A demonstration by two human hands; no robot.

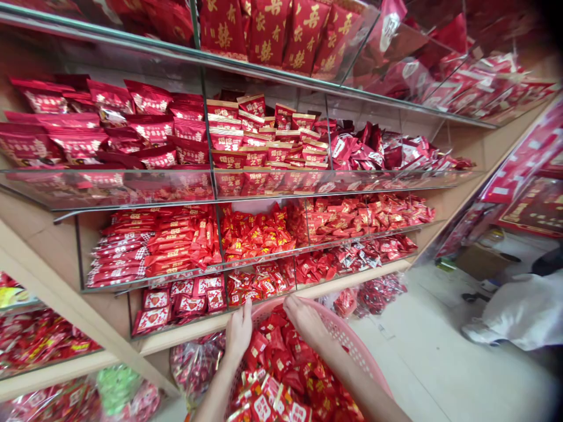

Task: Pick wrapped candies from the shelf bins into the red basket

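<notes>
A round pink plastic basket (352,337) with a perforated wall stands below me, against the front of the shelves. Red wrapped candies (281,369) lie heaped in it, some with white and gold print. My left hand (238,331) is closed at the basket's far left rim, thumb pointing up towards the lowest shelf. At the far rim, close to the shelf's edge, my right hand (304,318) has its fingers curled inward; what they hold, if anything, is hidden. My right forearm crosses over the candies.
Glass-fronted shelves (272,202) hold red packets (152,129) and small red candies (255,234) in divided bins. Bagged candies (197,360) lie under the wooden bottom ledge (193,334). On the right, pale cloth (519,313) and a cardboard box (481,262) are on the tiled floor.
</notes>
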